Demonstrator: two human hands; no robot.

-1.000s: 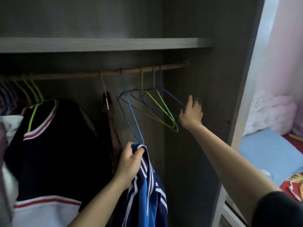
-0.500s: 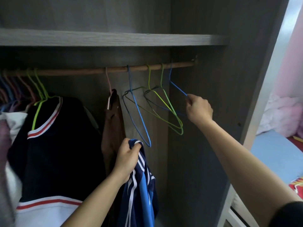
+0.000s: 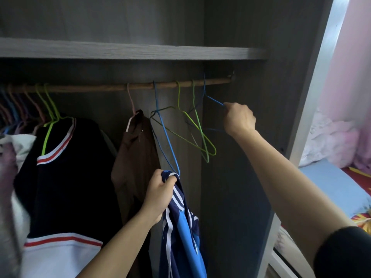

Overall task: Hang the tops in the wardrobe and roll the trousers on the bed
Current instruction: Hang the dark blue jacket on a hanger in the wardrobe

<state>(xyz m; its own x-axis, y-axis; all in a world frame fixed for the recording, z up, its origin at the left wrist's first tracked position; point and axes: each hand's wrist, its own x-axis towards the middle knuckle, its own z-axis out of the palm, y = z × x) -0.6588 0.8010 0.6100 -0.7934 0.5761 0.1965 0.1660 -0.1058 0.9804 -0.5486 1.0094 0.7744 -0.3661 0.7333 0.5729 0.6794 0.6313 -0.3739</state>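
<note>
The blue striped top (image 3: 181, 227) hung bunched below the middle stretch of the rail (image 3: 140, 86). It was gathered at the collar in the left hand (image 3: 159, 194), whose fingers were curled tight round the cloth, and it was on no hanger.

Toward the rail's right end, the right hand (image 3: 239, 118) was closed on the sloping wire of a dark blue hanger (image 3: 213, 100). Its hook looked to be over the rail, though shadow made that hard to confirm.

Between the two hands, empty hangers dangled from the rail with their wires crossing: a light blue hanger (image 3: 166, 135) and two green hangers (image 3: 198, 129). Further left along the rail hung a brown garment (image 3: 136, 157), then a dark top with red and white trim (image 3: 66, 167). A shelf (image 3: 130, 51) ran above the rail, and the bed (image 3: 331, 177) lay beyond its right end.

The step in hand appeared to be fetching a hanger for this top. The next move would call for lifting the hook clear of the rail without snagging the tangled neighbours. The hanger would then go to the top, with the left hand opening the collar so the wire shoulders could slip inside.
</note>
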